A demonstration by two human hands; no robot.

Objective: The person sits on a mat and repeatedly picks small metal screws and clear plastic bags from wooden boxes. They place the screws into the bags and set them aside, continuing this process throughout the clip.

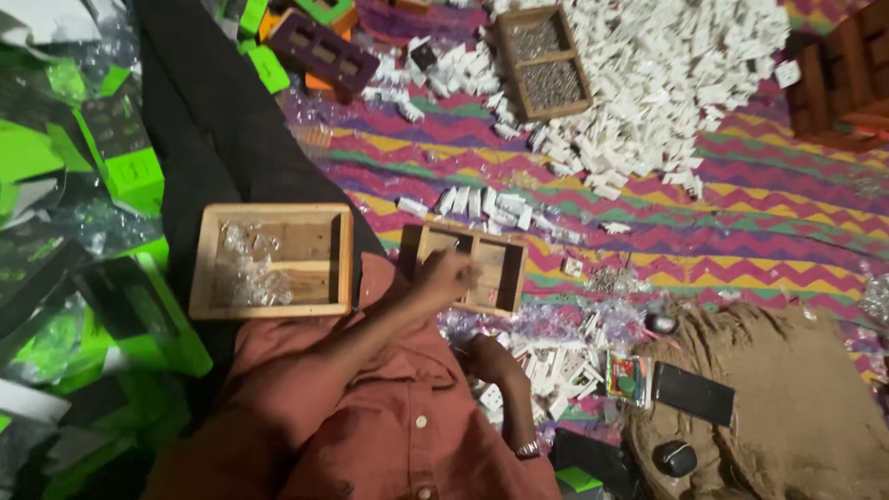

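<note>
Tray (pixel 495 268), wood and two-celled, sits on the zigzag mat (pixel 769 231) by the knee: likely light and stiff, best gripped at its rim. One hand (pixel 447 275) hovers blurred over its cells (grip unclear); the other hand (pixel 489 361) is curled, seemingly on a white part. White parts (pixel 648 74) and a bigger box (pixel 271 261) crowd round.

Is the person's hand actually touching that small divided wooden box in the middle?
Cannot tell. In the head view one hand overlaps the small divided wooden box, but it is blurred, so contact or a gap isn't plain.
</note>
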